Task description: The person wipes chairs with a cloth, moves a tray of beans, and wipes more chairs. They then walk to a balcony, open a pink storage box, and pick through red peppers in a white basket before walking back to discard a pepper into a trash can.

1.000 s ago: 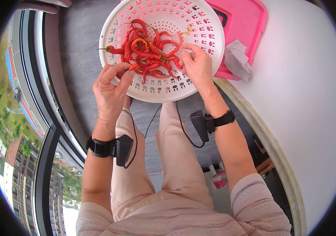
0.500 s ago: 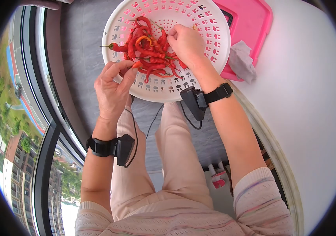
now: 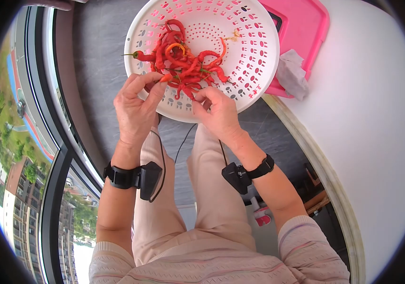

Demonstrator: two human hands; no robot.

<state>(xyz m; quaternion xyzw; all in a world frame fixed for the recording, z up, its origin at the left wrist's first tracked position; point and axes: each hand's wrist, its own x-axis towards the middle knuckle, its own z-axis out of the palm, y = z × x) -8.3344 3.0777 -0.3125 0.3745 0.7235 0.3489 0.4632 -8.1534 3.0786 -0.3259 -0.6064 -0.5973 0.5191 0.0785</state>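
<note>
A heap of red chili peppers [image 3: 176, 54] lies in a white plastic colander [image 3: 259, 28] with rabbit-shaped holes. At the heap's near left edge, my left hand [image 3: 136, 104] pinches an orange-red chili pepper [image 3: 166, 77] between thumb and forefinger. My right hand [image 3: 221, 113] is over the colander's near rim. Its thumb and forefinger close on the tip of a red chili pepper [image 3: 188, 92] at the near side of the heap. An orange-tipped chili bends up on the heap's right side.
Right of the colander are a pink plastic lid or tray [image 3: 313, 23] and a crumpled grey cloth [image 3: 292, 73]. A white countertop [image 3: 368, 118] runs along the right, a window [image 3: 46, 199] along the left. Cables hang from the black wrist devices [image 3: 151, 181].
My right hand has moved from the right side of the heap down to its near edge, uncovering chilies there. My left hand stays in place with its chili.
</note>
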